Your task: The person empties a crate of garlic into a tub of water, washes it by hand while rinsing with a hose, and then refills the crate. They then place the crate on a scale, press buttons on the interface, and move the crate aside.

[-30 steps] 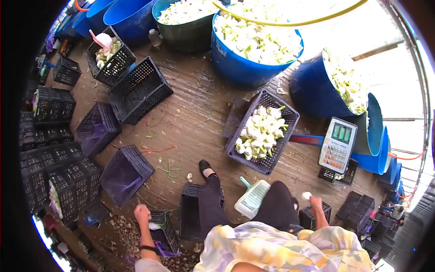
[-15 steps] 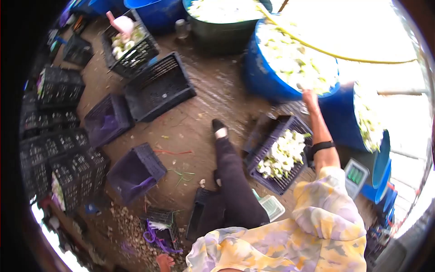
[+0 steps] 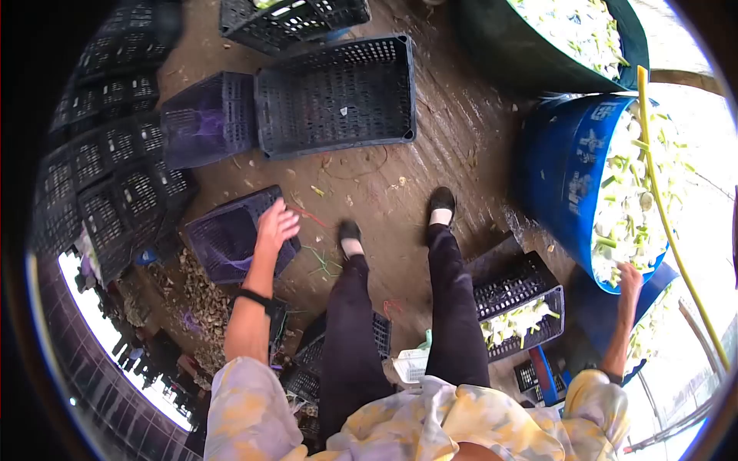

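Observation:
My left hand (image 3: 277,224) is raised with its fingers apart and holds nothing. It appears above the edge of a small dark crate (image 3: 231,247) with purple netting inside. On the right, my right hand (image 3: 629,278) is at the near rim of a blue tub (image 3: 557,173), with its fingers curled over the edge. White and pale green vegetable pieces (image 3: 626,207) fill that tub. A black crate (image 3: 530,280) holding similar pieces lies between my right leg and right arm. A yellow hose (image 3: 653,169) runs across the tub's top.
A large black crate (image 3: 336,96) and a purple-lined crate (image 3: 207,119) stand ahead on the brown floor. Stacked crates (image 3: 115,154) line the left. A dark green tub (image 3: 530,46) is at the upper right. A white basket (image 3: 411,365) sits between my legs.
The view has swung round, so the tubs now lie further right and both feet show. My left hand has come up from the bottom edge to above the small crate. My right hand stays at the tub's rim.

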A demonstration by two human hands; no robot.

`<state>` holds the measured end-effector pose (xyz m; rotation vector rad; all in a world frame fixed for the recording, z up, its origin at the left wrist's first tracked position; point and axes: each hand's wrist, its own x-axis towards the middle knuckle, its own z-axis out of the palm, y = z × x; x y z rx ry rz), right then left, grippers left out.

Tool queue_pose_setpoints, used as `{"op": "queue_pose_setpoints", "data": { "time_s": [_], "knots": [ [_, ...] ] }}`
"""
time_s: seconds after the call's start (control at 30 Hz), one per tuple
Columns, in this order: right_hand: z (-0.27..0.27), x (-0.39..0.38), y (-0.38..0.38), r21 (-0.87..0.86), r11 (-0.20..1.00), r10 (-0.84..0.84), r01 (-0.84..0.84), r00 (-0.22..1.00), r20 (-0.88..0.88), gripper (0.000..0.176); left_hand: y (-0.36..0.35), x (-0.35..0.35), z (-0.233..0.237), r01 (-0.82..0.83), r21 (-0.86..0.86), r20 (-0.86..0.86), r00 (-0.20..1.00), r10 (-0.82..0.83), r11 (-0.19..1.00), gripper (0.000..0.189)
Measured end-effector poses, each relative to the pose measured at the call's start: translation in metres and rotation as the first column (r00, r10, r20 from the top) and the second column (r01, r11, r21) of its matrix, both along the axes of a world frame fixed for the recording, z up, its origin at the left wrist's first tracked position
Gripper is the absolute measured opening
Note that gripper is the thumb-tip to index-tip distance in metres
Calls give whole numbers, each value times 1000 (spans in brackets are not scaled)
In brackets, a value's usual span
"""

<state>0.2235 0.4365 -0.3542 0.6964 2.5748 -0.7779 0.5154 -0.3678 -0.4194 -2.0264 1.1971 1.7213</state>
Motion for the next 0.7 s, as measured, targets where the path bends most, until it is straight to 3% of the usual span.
{"op": "queue_pose_setpoints", "data": {
  "time_s": [0.03, 0.07, 0.1, 0.13, 0.17, 0.2, 0.23, 0.27, 0.33, 0.37, 0.43, 0.47, 0.5, 0.53, 0.6, 0.63, 0.67, 0.7],
  "knots": [
    [25, -4, -25, -27, 996, -82, 80, 994, -70, 23, 0, -25, -28, -42, 5, -33, 999, 42, 999, 81],
    [39, -4, -22, -15, 996, -86, 86, 996, -15, 23, -1, -59, -69, -49, 62, -39, 998, 52, 997, 86],
    [45, -5, -17, -5, 996, -93, 93, 995, 39, 24, -3, -77, -103, -129, 121, -46, 990, 135, 984, 81],
    [30, -20, -20, 16, 1000, 0, -1, 996, 87, 24, 1, -94, -134, -208, 178, -41, 975, 218, 962, 77],
    [21, -14, -4, -43, 998, -40, 36, 994, -101, 24, 2, -104, -167, -138, 268, -294, 931, 218, 953, 67],
    [26, -14, 2, 12, 999, -38, 40, 988, -147, 24, 19, -142, -190, -247, 341, -198, 924, 326, 907, 58],
    [35, -15, 7, 81, 995, -36, 52, 982, -185, 24, 39, -176, -210, -312, 267, -115, 929, 351, 912, 63],
    [43, -12, 4, 121, 990, -53, 78, 978, -202, 25, 21, -192, -258, -459, 417, 75, 878, 473, 785, 61],
    [73, 44, -17, 193, 961, -148, 197, 959, -243, 26, 33, -221, -328, -552, 384, 58, 815, 577, 740, 47],
    [57, 58, -31, 176, 958, -182, 226, 954, -238, 26, 8, -222, -344, -643, 287, -10, 739, 674, 710, 40],
    [68, 138, -68, 148, 894, -409, 422, 906, -113, 25, -4, -205, -365, -539, 386, -64, 794, 605, 749, 33],
    [47, 164, -68, 174, 892, -413, 417, 909, -61, 24, -16, -203, -338, -556, 356, -70, 786, 614, 751, 30],
    [33, 189, -65, 200, 891, -414, 408, 910, -10, 24, -32, -194, -348, -460, 388, -109, 838, 535, 799, 33],
    [34, 211, -76, 177, 792, -593, 585, 805, -12, 22, -32, -190, -335, -408, 358, -118, 872, 475, 840, 30],
    [14, 241, -99, 205, 798, -591, 567, 803, 76, 14, -20, -167, -268, -368, 278, -105, 906, 409, 887, 25],
    [-12, 271, -65, 391, 920, -254, 2, 765, 593, 25, -15, -157, -230, -364, 231, -94, 915, 393, 902, 23],
    [-4, 268, -85, 245, 969, -102, -25, 866, 489, 30, -4, -146, -199, -364, 209, -67, 921, 384, 908, 22],
    [-23, 269, -110, 161, 979, -149, 124, 977, 154, 33, 7, -135, -172, -365, 188, -55, 923, 381, 912, 20]
  ]
}}
